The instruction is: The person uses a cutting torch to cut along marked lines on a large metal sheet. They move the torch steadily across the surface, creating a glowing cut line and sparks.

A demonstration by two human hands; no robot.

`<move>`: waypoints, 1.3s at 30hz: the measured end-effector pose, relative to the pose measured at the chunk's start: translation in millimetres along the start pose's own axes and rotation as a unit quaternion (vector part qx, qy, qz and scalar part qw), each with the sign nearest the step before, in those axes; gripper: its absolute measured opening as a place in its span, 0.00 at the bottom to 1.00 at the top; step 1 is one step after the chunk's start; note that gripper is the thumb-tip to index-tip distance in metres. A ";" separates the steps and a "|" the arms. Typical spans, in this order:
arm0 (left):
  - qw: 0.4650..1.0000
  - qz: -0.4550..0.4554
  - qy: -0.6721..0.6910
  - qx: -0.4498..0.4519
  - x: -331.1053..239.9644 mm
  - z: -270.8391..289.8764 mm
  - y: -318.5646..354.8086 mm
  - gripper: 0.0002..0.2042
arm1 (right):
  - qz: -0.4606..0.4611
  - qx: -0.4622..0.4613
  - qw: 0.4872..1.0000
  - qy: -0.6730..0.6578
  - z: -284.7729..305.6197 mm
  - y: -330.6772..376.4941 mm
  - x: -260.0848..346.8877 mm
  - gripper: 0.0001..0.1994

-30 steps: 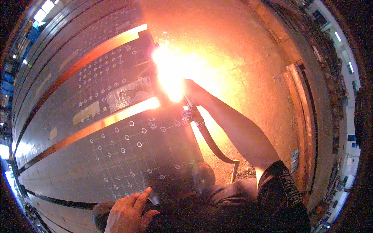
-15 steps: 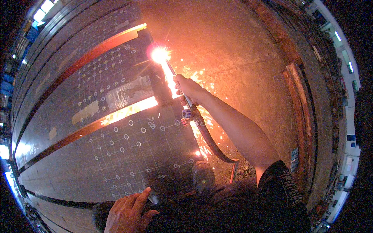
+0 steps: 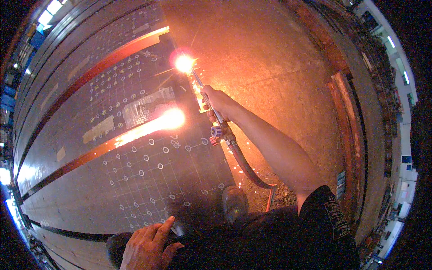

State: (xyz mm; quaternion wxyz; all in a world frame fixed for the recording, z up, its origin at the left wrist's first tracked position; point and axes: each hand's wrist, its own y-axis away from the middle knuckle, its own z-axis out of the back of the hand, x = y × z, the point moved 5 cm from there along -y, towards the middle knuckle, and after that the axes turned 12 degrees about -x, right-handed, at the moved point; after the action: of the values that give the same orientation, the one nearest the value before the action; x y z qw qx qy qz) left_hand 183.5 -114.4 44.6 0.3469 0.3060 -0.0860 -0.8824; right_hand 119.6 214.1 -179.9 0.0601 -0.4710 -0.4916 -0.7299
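gripping the cutting torch [image 3: 211, 108] with fingers fully wrapped, the right hand [image 3: 218, 102] holds its flaming tip at the right edge of the marked steel plate [image 3: 135, 171]. the left hand [image 3: 146, 245] rests half-curled on a dark knee, holding nothing.

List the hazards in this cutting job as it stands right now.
1. The right hand is bare on the cutting torch, close to the flame; sparks scatter below the forearm, so burns seem likely.
2. The hose trails through those sparks and could be scorched.
3. The left hand rests on the knee, near the marked steel plate, which may be hot.
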 end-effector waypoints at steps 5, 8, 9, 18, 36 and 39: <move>1.000 0.007 -0.011 0.004 -1.0 0.6 -0.7 0.27 | -0.005 0.013 1.000 0.002 0.7 -2.1 -0.5 0.25; 1.000 0.003 -0.010 0.001 0.9 -0.6 -0.2 0.26 | -0.004 0.006 1.000 0.006 0.4 0.1 1.2 0.25; 1.000 -0.001 -0.008 -0.002 1.4 -0.7 -0.1 0.27 | -0.002 0.002 1.000 0.007 0.3 0.7 1.7 0.25; 1.000 -0.005 -0.005 -0.001 1.7 -1.7 -0.2 0.27 | 0.043 0.003 0.999 0.003 1.0 -5.1 -0.7 0.24; 1.000 0.002 -0.024 0.003 1.8 -3.0 2.5 0.28 | 0.032 -0.020 0.998 0.043 4.4 -7.3 -5.8 0.29; 1.000 0.012 -0.017 0.010 0.7 -2.0 2.2 0.28 | 0.019 0.003 1.000 0.024 2.3 -14.3 -11.6 0.29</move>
State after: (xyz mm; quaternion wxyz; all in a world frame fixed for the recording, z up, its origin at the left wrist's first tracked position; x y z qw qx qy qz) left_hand 185.5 -116.3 43.5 0.3528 0.2932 -0.1038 -0.8825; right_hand 119.5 218.8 -197.8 0.0870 -0.4621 -0.4829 -0.7387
